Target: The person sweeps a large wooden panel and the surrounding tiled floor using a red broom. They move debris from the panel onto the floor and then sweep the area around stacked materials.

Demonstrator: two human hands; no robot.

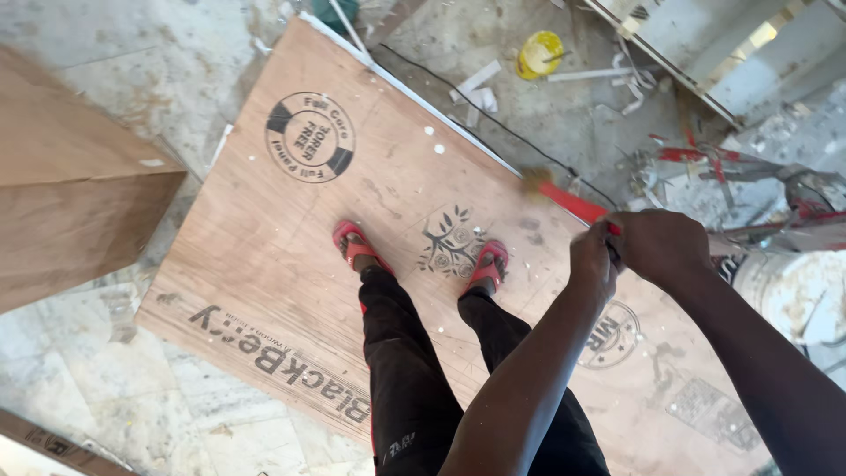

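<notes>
I stand in red sandals on a large plywood sheet (291, 229) lying on the floor. My left hand (592, 263) and my right hand (661, 245) are close together, both closed around the red handle of a brush (564, 199). Its blurred tan bristle end points away from me over the sheet's far edge. My dark trouser legs fill the lower middle of the view.
A second plywood board (70, 203) leans at the left. A yellow lid (539, 53), white scrap strips (476, 84) and a black cable (493, 123) lie on the dusty floor beyond. Red metal tools (723, 163) and a white bucket (793, 291) sit at the right.
</notes>
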